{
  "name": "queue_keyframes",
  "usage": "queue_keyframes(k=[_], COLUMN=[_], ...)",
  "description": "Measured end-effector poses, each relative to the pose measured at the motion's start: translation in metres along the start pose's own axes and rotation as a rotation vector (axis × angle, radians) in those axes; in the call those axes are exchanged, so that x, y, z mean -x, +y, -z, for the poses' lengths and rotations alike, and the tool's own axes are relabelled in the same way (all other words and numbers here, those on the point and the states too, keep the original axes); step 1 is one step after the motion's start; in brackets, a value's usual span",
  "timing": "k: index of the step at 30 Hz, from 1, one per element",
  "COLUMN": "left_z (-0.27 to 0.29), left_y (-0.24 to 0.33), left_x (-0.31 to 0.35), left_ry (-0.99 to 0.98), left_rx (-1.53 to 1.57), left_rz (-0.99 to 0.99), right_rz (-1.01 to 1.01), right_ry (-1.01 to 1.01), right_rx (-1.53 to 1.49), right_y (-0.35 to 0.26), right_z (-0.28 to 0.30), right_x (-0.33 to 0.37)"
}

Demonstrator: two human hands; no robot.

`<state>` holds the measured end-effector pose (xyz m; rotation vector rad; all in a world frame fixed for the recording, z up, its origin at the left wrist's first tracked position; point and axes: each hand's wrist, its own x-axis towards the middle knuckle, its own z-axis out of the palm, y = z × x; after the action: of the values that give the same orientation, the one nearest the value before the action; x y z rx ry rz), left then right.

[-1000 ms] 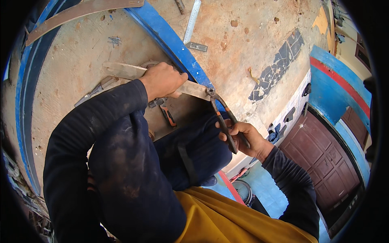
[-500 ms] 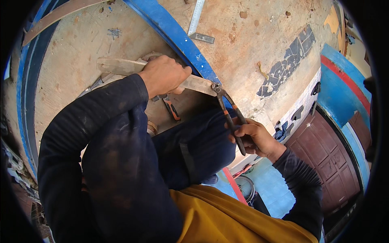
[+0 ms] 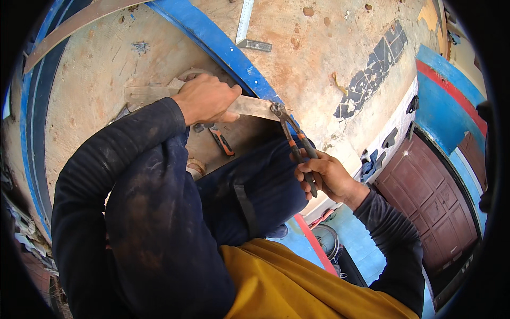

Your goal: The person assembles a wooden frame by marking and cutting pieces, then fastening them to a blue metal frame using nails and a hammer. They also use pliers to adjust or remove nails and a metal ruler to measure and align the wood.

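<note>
wood strip (image 3: 254, 107), upper centre of frame: left hand (image 3: 204, 98) clasps it, right hand (image 3: 330, 176) grasps pincers (image 3: 278, 109) at its end; keep both steady.

Pincers (image 3: 291, 141): dark grey-brown, two orange bands. Wooden strip (image 3: 256, 107): pale greyish tan. Hammer handle (image 3: 221, 141): orange and black. Beam (image 3: 220, 43): bright blue, white flecks. Floor (image 3: 313, 64): tan, rusty-brown stains. Mosaic patch (image 3: 374, 70): dark grey, pale joints. Trousers (image 3: 159, 223): navy, brown smudges. Shirt (image 3: 281, 282): mustard yellow. Sleeves (image 3: 85, 186): near-black. Door (image 3: 427, 194): maroon. Panel (image 3: 438, 114): blue, red stripe.
</note>
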<state>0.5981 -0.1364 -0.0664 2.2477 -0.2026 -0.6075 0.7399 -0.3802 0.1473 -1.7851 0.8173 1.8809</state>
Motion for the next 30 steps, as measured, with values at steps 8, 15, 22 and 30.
queue_keyframes(k=[8, 15, 22, 30], left_z=[-0.006, 0.0, 0.013, 0.043], left_y=[0.001, -0.005, 0.001, -0.013], left_x=[0.0, -0.007, 0.001, 0.159], left_ry=[-0.01, -0.043, 0.058, 0.269], left_rx=[0.033, -0.035, -0.102, -0.149], left_rz=[-0.007, -0.063, -0.105, 0.343], right_rz=[0.274, 0.455, 0.638, 0.795], right_ry=[0.289, 0.349, 0.234, -0.09], right_rx=[0.105, 0.051, -0.099, 0.17], right_y=[0.07, 0.109, 0.131, 0.084], right_z=[-0.058, -0.08, -0.091, -0.039], right_x=[-0.038, -0.062, -0.046, -0.04])
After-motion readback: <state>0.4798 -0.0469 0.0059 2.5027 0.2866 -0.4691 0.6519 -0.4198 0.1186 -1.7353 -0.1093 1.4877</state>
